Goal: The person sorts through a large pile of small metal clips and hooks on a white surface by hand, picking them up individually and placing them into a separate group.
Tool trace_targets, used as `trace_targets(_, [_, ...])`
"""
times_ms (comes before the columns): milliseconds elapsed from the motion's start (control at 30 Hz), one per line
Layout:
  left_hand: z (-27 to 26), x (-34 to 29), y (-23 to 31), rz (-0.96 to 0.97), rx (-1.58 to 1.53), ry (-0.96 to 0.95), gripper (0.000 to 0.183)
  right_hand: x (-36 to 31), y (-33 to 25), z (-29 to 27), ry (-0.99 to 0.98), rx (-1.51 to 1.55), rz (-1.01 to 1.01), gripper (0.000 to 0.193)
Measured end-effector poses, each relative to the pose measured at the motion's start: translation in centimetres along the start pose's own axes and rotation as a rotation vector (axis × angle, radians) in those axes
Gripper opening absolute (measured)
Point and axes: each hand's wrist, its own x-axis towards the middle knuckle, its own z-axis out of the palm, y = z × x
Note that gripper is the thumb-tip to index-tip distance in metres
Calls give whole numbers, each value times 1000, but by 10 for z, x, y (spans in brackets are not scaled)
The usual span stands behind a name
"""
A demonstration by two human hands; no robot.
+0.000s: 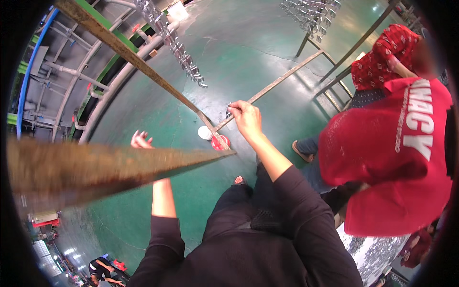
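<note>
My right hand (246, 120) is raised in front of me, with thumb and fingers pinched on a small dark metal piece (229, 111). It is beside a thin rusty bar of the metal frame (282, 79). My left hand (140, 139) is further left, its fingers loosely bent and apart, with nothing visible in them. A thick rusty beam (114, 165), close to the camera, hides its lower part and wrist. Beyond my hands hangs a string of shiny bent metal parts (179, 52); neither hand touches it.
A second cluster of metal parts (313, 16) hangs at the far right. A white tub (205, 133) and a red container (222, 142) stand on the green floor by the frame's corner. A person in a red shirt (382, 148) is close on my right, another beyond. Pipes (103, 88) line the left.
</note>
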Motion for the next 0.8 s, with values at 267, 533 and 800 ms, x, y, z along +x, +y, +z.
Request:
trace_targets(267, [71, -138, 212, 418, -368, -752, 20, -102, -89, -93, 104, -45, -156, 11])
trace_targets(533, [143, -269, 310, -860, -1611, -1595, 16, -246, -145, -186, 249, 6, 55, 9])
trace_targets(800, [138, -379, 359, -1860, -1916, -1553, 15, -369, -143, -234, 713, 12, 322, 7])
